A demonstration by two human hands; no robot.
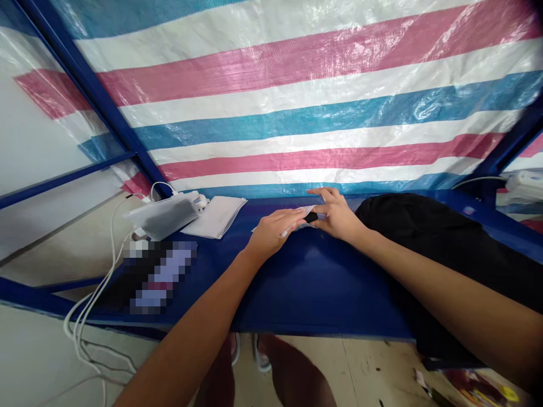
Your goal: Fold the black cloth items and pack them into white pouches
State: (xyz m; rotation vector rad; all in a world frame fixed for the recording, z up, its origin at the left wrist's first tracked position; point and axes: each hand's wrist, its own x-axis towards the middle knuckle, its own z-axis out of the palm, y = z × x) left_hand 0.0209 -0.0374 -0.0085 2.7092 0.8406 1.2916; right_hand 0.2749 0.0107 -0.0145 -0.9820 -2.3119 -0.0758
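Observation:
A small whitish plastic bag point(292, 228) lies low over the blue shelf between my two hands. Its mouth gapes to the right, and a small black object point(311, 217) shows inside; its kind is unclear. My left hand point(271, 230) is closed over the bag, fingers together and stretched along the top, hiding most of it. At the mouth, my right hand point(337, 216) has its thumb and a finger closed at the bag's edge, close to the black object, while other fingers point up and away.
On the blue shelf point(322, 294), folded white bags point(216, 217) and a frosted pouch point(163, 215) lie to the left, near white cables point(112, 265) and a blurred-out item point(161, 277). Black cloth point(424, 226) covers the right side. A striped plastic sheet point(297, 113) hangs behind.

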